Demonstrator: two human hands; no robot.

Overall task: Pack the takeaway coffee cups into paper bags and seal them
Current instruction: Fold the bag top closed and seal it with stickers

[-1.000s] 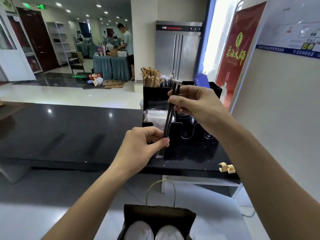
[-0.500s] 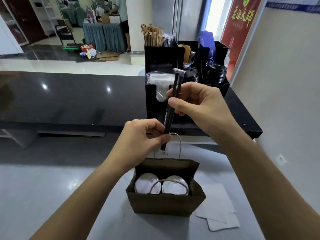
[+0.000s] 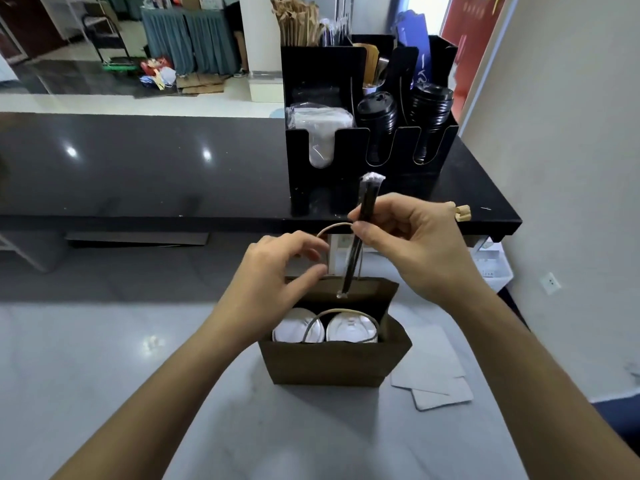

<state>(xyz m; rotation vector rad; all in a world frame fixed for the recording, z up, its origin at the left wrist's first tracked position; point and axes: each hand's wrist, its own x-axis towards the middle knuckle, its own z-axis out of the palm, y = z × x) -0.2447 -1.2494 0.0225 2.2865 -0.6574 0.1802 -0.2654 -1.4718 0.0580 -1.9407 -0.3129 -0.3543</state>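
Brown paper bag (image 3: 332, 362) stands open and upright on the pale grey table (image 3: 138, 393), directly in front of the person. Inside, side by side, sit two takeaway cups with white lids (image 3: 298, 330); the near twisted-paper handle (image 3: 341, 311) arches over both lids, the far handle (image 3: 334, 226) stands up behind.

Right hand (image 3: 412, 244) pinches wrapped black straws (image 3: 360, 233) between thumb and fingertips, near their upper end. The straws hang almost upright, slightly tilted, clear film crimped at the top; lower tip is over the bag mouth, in front of the back wall. Cannot tell whether it is one straw or two.

Left hand (image 3: 277, 271): fingers curled, thumb and forefinger close together just beside the straws and the far handle. Cannot tell whether they hold anything.

Behind, on the black counter (image 3: 173, 168), a black organiser (image 3: 367, 140) carries stacked black lids (image 3: 429, 105). White cards (image 3: 433, 379) lie on the table right of the bag.
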